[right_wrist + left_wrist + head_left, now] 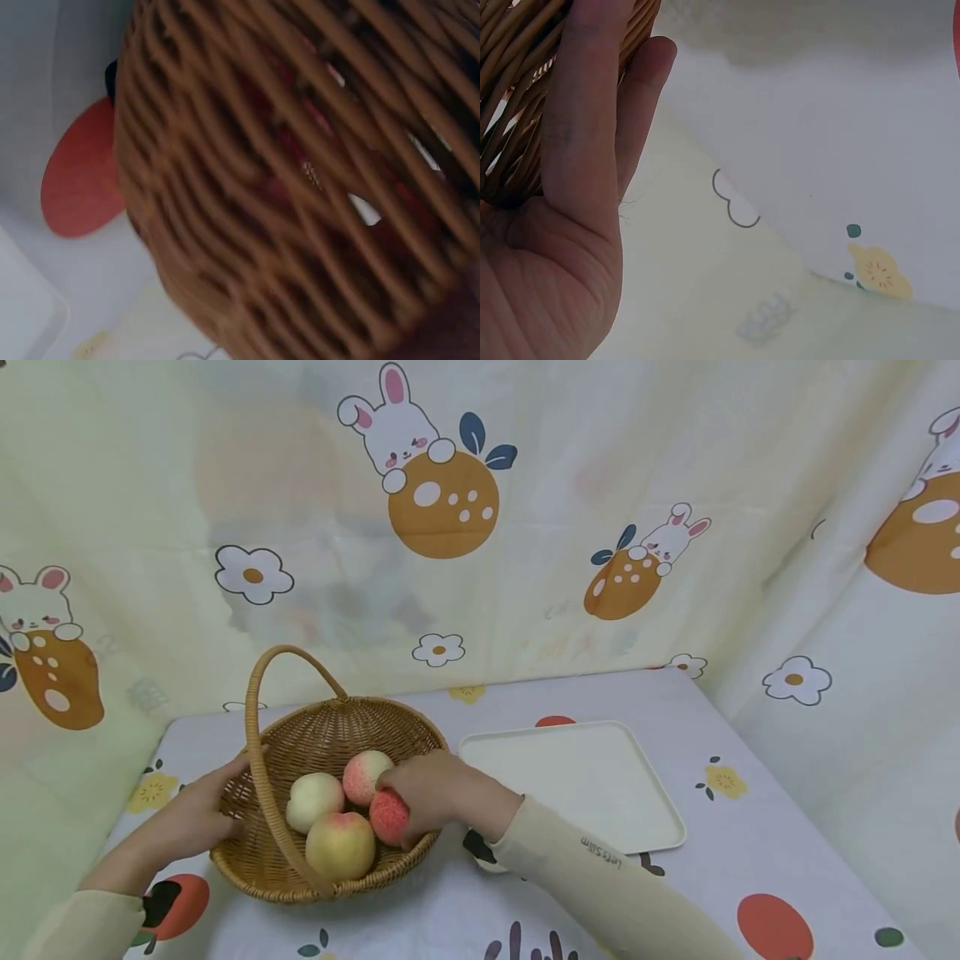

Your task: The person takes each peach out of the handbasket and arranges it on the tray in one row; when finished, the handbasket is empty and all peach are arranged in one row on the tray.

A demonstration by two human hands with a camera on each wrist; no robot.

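A brown wicker basket with an arched handle stands on the left half of the table. My left hand grips its left side; the left wrist view shows the fingers against the weave. Reaching over the right rim, my right hand holds a red peach inside the basket, its fingertips partly hidden. Close by lie a pink-and-white peach, a pale peach and a yellowish peach. In the right wrist view the basket's woven wall hides the right hand's fingers.
A white rectangular tray lies right of the basket, partly behind the right forearm. The table wears a printed cloth. A curtain with rabbit and flower prints hangs behind and at the sides.
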